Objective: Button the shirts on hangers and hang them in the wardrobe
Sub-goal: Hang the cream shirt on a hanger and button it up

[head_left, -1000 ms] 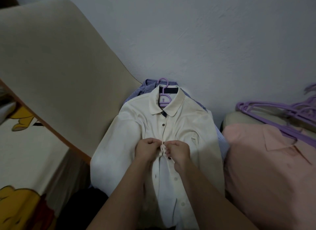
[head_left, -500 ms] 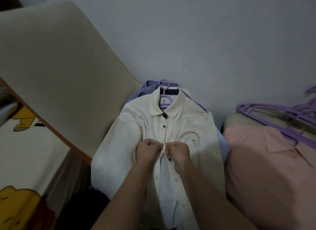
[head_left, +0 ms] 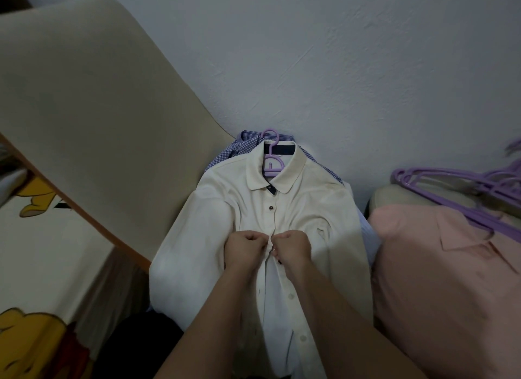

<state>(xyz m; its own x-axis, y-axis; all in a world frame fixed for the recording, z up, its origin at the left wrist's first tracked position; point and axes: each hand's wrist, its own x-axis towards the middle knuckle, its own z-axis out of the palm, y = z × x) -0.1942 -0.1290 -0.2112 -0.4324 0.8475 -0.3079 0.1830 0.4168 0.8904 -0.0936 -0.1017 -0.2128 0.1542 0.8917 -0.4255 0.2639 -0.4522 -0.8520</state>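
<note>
Left grip (head_left: 245, 249), right grip (head_left: 293, 249) on cream shirt (head_left: 310, 206) placket

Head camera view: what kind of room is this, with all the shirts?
Probably a bedroom at home. A cream button-up shirt is on a purple plastic hanger, spare purple hangers lie across a pink collared shirt, and a cartoon-printed sheet shows at the left.

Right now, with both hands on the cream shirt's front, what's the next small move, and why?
Probably finish pushing this button through its hole. The left hand and right hand pinch the two front edges of the cream shirt together; the dark button above is closed, while the front below gapes open.
</note>
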